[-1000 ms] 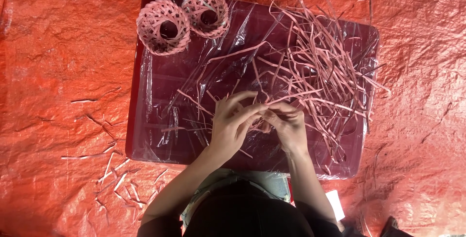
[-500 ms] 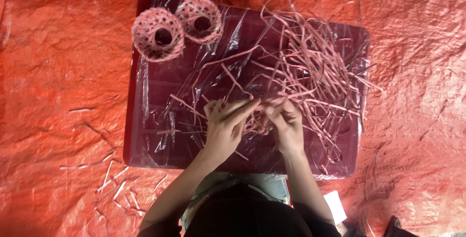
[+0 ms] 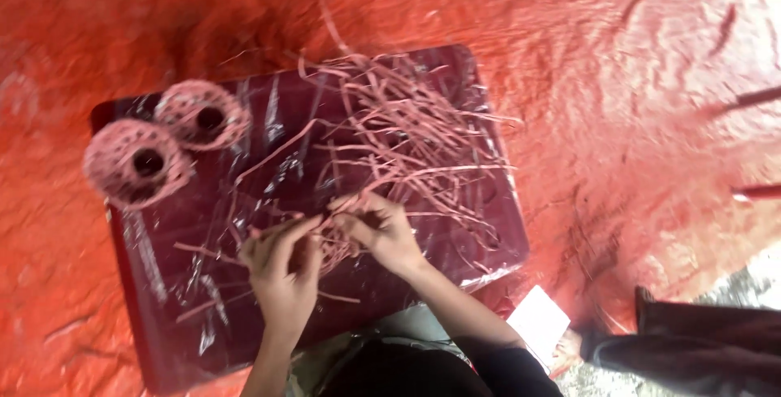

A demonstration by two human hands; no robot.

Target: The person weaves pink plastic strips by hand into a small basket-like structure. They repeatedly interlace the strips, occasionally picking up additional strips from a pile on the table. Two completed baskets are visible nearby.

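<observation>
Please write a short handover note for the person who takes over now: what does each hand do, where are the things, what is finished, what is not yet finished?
Left hand: fingers curled, pinching thin pink strips over the dark board; the frame is blurred, so the exact grip is unclear.
Right hand: meets the left hand at the same small woven piece, fingers closed on strips.
Things: a loose pile of strips covers the far right part of the board; two round woven balls lie at its far left corner, touching each other.
Done: two balls look complete.
Left: the piece in the hands is only begun; many strips are unused.
</observation>
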